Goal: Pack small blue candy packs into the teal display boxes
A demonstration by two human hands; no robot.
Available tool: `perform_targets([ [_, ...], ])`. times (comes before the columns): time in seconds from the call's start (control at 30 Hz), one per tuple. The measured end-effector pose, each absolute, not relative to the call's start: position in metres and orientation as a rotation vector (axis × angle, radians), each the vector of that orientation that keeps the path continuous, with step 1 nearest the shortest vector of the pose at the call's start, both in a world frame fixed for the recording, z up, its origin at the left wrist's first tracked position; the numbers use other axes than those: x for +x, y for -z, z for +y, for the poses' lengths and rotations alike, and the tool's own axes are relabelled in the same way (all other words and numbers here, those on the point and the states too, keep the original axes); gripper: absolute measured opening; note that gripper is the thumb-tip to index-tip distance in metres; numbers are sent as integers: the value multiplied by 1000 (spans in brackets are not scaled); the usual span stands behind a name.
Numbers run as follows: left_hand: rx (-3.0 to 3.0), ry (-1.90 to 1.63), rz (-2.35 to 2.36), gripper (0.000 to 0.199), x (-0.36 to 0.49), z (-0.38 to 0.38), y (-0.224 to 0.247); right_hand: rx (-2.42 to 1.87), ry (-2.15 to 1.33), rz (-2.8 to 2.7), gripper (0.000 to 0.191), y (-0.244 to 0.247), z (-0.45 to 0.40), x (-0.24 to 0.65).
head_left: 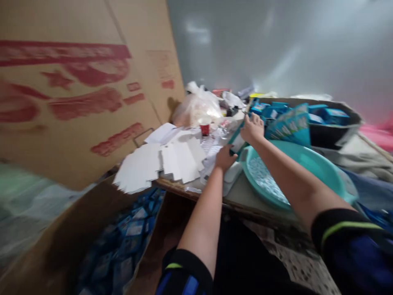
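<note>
Between my two hands is a long teal and white carton [238,142], slightly blurred, standing at a slant over the table. My left hand [225,158] grips its near end, thumb on the right side. At the far end, the fingers of my right hand [253,128] are bent over the carton. To the right of it sits a turquoise basin [319,166] holding many small pale pieces [264,178]. Left of my hands lie fanned stacks of flat white card [181,157], with a small red cup [204,128] behind them.
An open tray [325,133] of blue boxes stands behind the basin, with a teal printed sheet [291,125] against it. A white plastic bag [198,106] rests at the back. Below left, a large carton [61,241] holds many blue boxes [129,233]. Tall printed cardboard [92,82] rises at left.
</note>
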State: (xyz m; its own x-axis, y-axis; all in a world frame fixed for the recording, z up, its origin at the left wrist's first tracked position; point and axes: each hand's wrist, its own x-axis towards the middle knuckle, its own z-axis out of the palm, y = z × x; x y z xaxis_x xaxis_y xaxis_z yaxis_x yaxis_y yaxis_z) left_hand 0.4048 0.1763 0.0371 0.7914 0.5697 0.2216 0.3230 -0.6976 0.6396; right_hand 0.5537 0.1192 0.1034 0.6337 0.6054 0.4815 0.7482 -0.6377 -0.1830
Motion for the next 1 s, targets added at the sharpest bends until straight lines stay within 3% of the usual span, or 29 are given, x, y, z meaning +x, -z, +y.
perform_targets([
  [0.13,2540,-475,566,26,421,182,-35,-2375,621,-1064,66,-104,113,580],
  [0.23,2604,-481,590,25,424,182,-35,-2352,738,-999,68,-106,112,591],
  [0.37,2654,-479,623,28,426,180,-34,-2457,615,-992,77,-99,114,617],
  [0.67,2749,-482,673,29,433,174,-30,-2384,598,-1223,72,-72,132,658],
  [0.77,2629,-501,595,37,432,180,-25,-2394,564,-1191,75,-76,126,658],
  [0.9,2433,-576,814,83,434,185,-23,-2379,515,-1186,73,-78,108,656],
  [1.0,2290,-304,1015,80,437,182,-30,-2310,588,-1151,71,-79,99,643],
])
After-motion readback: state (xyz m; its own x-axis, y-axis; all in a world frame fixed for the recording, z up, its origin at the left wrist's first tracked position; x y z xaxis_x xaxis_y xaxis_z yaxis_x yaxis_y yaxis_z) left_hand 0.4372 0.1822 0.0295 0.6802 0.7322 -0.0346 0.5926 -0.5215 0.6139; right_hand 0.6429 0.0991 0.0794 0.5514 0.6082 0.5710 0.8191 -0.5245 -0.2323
